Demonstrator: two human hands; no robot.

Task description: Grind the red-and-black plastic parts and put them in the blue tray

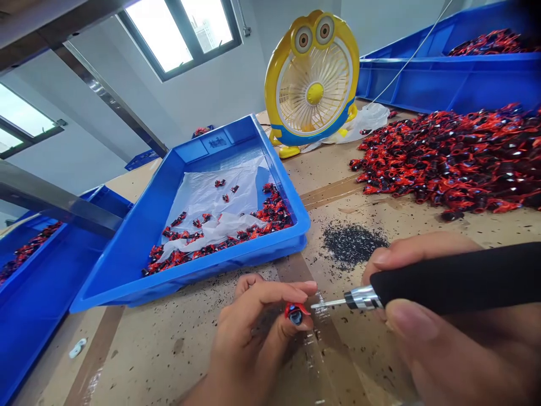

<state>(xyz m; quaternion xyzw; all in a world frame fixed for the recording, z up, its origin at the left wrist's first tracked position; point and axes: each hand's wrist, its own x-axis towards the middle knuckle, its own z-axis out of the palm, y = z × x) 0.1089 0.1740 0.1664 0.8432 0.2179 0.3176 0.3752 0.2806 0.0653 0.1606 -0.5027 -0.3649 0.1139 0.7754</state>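
Observation:
My left hand (pixel 249 332) pinches a small red and black plastic part (pixel 296 313) between thumb and fingers, its round dark opening facing me. In my right hand (pixel 439 332) is a pen-like power tool (pixel 456 279) with a black grip and a silver collar. The tool's thin metal tip points left and lies close beside the part; whether it touches cannot be made out. Just beyond the tool lies a heap of black shavings (pixel 354 243) on the cardboard-covered table (pixel 147 349).
A blue tray (pixel 270 248) ahead holds similar parts on white plastic film. A large pile of parts (pixel 456 158) lies at right, before another blue bin (pixel 426 84). A yellow fan (pixel 315 93) stands behind. More blue trays (pixel 54 282) are at left, near a small white object (pixel 78 348).

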